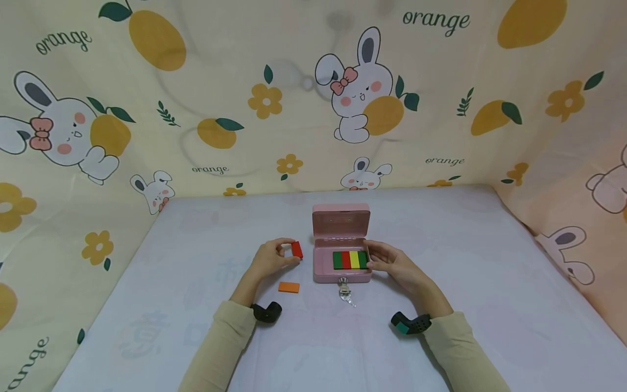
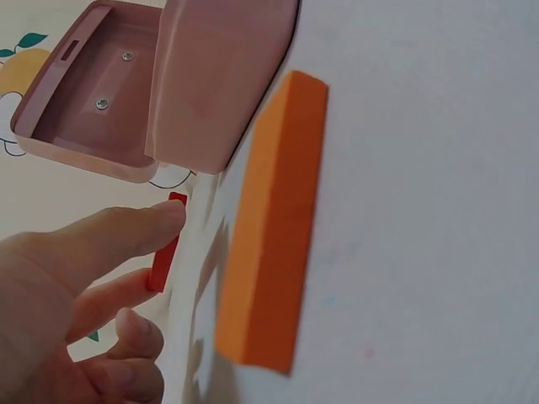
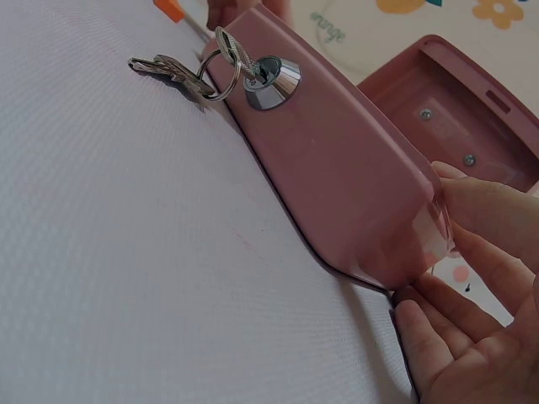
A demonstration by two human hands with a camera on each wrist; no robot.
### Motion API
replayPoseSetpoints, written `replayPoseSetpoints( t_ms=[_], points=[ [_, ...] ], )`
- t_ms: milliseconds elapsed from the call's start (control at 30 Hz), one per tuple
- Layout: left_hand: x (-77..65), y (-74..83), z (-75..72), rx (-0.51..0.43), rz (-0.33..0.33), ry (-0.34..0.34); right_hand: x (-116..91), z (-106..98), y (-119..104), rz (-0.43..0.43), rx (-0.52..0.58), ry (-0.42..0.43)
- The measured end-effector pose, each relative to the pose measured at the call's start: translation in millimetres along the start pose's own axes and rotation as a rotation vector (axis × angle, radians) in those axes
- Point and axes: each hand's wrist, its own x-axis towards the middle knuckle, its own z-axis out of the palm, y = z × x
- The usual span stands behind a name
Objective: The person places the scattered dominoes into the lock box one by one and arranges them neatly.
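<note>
My left hand (image 1: 268, 258) pinches a small red block (image 1: 296, 250) between thumb and fingertips, left of the pink metal cash box (image 1: 320, 272). In the left wrist view the red block (image 2: 166, 261) is partly behind the thumb. The box stands with its lid (image 1: 341, 223) raised at the back. Inside lies a row of green, red (image 1: 346, 260) and yellow (image 1: 355, 260) blocks. My right hand (image 1: 399, 268) grips the box's right end, thumb at the rim and fingers against the outer side. An orange block (image 1: 289, 287) lies flat on the table near my left wrist.
Keys (image 3: 173, 71) on a ring hang from the lock (image 3: 274, 82) at the box's front and reach onto the table. A white cloth (image 1: 323, 348) covers the table. Patterned fabric (image 1: 274, 43) with rabbits and oranges rises behind and at the sides.
</note>
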Motion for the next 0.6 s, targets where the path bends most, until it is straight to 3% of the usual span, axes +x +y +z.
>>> replayPoseSetpoints(
  t_ms=[600],
  points=[
    [-6.3,13.4,-3.1,0.019,0.012,-0.001,-2,1,-3,0.012,0.006,-0.001]
  ],
)
